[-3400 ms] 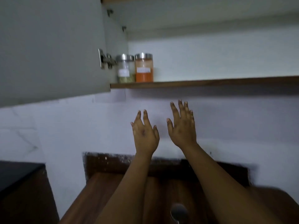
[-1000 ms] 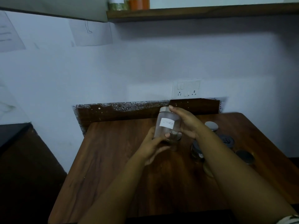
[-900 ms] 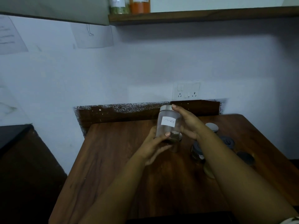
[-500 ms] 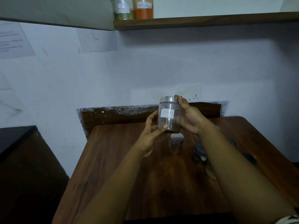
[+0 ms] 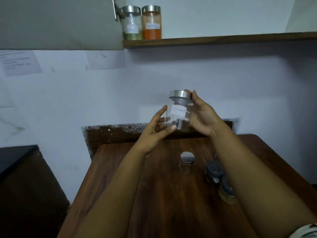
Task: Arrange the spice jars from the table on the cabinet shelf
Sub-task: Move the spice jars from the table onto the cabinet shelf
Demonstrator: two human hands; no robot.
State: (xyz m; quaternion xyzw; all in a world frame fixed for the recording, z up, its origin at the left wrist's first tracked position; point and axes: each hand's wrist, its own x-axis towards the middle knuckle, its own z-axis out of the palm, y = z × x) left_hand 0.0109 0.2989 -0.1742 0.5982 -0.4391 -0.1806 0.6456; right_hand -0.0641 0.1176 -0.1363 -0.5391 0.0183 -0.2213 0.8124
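Left hand: cupping the lower side of the cloves jar, thumb across its front.
Right hand: wrapped round the far side, fingertips up at the steel lid.
Cloves jar: mid-frame, lifted clear above the table, nearly upright.
Table: three jars left, lower right of frame.
Shelf: upper frame, green-spice jar and orange-powder jar side by side.
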